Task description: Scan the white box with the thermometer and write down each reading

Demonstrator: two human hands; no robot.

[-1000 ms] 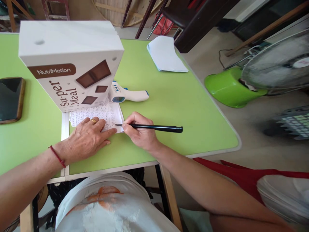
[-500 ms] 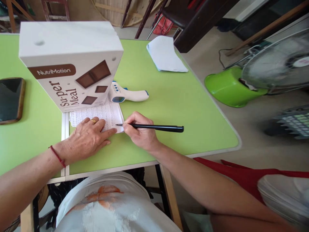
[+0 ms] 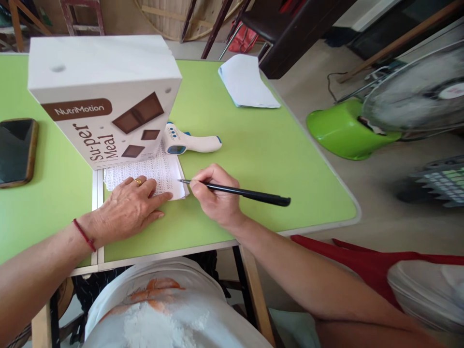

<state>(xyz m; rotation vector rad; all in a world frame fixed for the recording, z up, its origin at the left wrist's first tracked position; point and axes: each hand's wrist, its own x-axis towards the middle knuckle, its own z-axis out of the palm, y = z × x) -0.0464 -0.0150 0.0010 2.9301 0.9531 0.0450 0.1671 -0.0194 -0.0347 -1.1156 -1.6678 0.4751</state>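
Note:
Handwritten sheets of paper (image 3: 165, 169) lie stacked on the green table, their far part hidden behind a white NutriMotion box (image 3: 105, 60). My left hand (image 3: 132, 205) rests flat with fingers stretched over the near edge of the sheets; a ring and a red wrist cord show on it. In my right hand (image 3: 217, 193) a black pen (image 3: 263, 195) is pinched, its tip pointing left over the right part of the writing. Whether the tip touches the paper I cannot tell. Just beyond the sheets lies a white infrared thermometer (image 3: 203, 143).
A phone (image 3: 16, 152) lies at the table's left. Folded white paper (image 3: 250, 82) sits near the far right edge of the green table (image 3: 290, 179). Beyond that edge, a fan (image 3: 416, 92) stands by a green plastic stool (image 3: 335, 128) on the floor.
My right hand has shifted slightly right and up, and the pen's back end has swung lower and to the right. My left hand stays nearly in place on the paper.

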